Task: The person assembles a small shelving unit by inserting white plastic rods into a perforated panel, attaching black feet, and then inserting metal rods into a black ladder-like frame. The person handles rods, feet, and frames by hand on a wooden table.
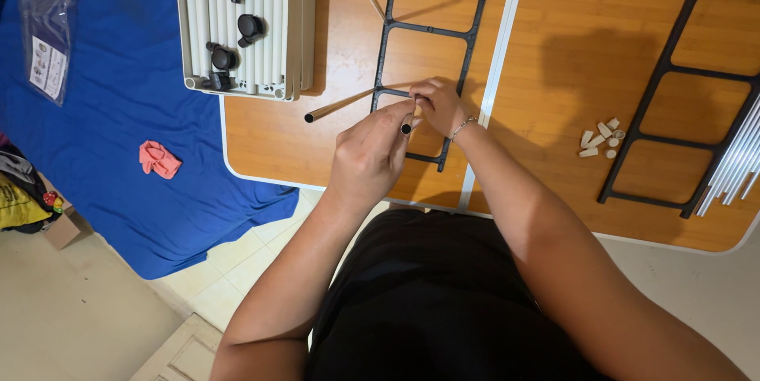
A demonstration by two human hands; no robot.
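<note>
Now my left hand (370, 155) pinches small black cap (406, 128) in closed fingertips; right hand (440, 104) grips thin metal tube (342, 104) over black plastic frame (427, 28) on wooden table (554, 72).

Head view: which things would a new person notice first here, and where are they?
At the centre, the left hand and right hand meet over a black ladder-shaped frame on the wooden table, by a thin metal tube. At upper left lies a grey slatted panel with black casters. Small white plugs lie to the right.
</note>
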